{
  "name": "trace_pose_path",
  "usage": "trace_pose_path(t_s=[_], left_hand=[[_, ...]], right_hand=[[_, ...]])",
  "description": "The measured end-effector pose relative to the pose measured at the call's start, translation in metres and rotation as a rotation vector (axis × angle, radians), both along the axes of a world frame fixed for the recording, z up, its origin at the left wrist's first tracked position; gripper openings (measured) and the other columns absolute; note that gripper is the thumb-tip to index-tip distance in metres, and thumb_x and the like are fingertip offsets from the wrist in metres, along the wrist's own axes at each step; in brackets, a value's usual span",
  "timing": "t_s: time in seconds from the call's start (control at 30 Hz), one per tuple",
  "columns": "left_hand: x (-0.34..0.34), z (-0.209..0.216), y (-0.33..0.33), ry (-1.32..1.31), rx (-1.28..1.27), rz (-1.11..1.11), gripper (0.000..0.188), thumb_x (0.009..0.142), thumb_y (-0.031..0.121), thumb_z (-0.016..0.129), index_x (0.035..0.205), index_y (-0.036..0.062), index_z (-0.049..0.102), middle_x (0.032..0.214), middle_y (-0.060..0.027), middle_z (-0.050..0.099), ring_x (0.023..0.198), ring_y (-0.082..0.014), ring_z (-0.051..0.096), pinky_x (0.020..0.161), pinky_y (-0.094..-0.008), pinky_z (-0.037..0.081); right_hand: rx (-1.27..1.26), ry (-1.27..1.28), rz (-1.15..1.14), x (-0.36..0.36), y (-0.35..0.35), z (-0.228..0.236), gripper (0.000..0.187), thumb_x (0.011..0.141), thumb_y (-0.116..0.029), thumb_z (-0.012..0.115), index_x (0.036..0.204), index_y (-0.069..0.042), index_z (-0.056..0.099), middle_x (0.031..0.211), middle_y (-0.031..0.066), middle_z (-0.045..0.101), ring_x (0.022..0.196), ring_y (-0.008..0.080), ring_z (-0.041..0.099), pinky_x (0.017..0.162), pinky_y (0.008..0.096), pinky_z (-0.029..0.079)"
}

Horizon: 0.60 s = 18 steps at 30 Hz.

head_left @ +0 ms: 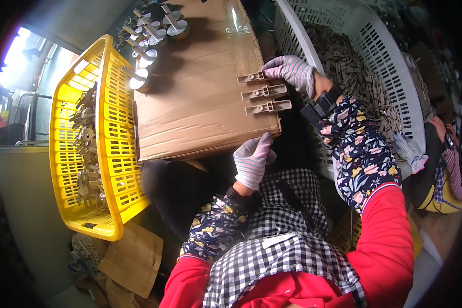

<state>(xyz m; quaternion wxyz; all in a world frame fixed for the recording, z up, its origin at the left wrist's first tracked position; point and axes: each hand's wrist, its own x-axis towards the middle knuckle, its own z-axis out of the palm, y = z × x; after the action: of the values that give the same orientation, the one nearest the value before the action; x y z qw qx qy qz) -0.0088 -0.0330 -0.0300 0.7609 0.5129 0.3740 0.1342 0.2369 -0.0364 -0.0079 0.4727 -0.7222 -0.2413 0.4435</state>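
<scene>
Three beige plastic lever-shaped pieces lie in a row along the right edge of a cardboard box. They are the far piece [252, 77], the middle piece [265, 92] and the near piece [268, 107]. My right hand [292, 71], in a striped knit glove, has its fingertips closed at the right end of the far piece. By the box's near right corner is my left hand [251, 160], gloved the same way. Its thumb and fingers are pressed together, and whatever may be between them is hidden.
On the cardboard box [200, 97], several round pale cups [177, 30] with upright rods stand far left. A yellow crate [110, 138] of metal-looking parts is at left. To the right, a white crate [300, 38] holds many beige pieces [351, 66]. Another person's gloved hand [409, 151] is beside it.
</scene>
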Motion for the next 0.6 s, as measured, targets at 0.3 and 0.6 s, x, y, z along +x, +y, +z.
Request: trace_pose_path(t_s=[0.3,0.6], left_hand=[[0.005,0.002,-0.003,-0.031,0.018,-0.014,0.033,0.084,0.033,0.061,0.079,-0.0001,0.063,0.054,-0.0042,0.058,0.047,-0.0084,0.05,0.048,-0.0211,0.039],[0.007,-0.007,-0.008,-0.016,0.2,0.008,0.035,0.086,0.031,0.058,0.066,0.0019,0.06,0.05,-0.0039,0.056,0.044,-0.0085,0.047,0.045,-0.0219,0.037]], right_hand=[[0.018,-0.179,0.001,0.012,-0.003,-0.015,0.025,0.073,-0.019,0.071,0.091,-0.003,0.065,0.08,0.0059,0.064,0.072,0.0148,0.058,0.067,0.0298,0.047],[-0.261,-0.671,0.038,-0.011,-0.004,0.018,0.043,0.067,-0.034,0.071,0.095,-0.003,0.061,0.092,0.0162,0.062,0.087,0.0301,0.059,0.078,0.0356,0.046]])
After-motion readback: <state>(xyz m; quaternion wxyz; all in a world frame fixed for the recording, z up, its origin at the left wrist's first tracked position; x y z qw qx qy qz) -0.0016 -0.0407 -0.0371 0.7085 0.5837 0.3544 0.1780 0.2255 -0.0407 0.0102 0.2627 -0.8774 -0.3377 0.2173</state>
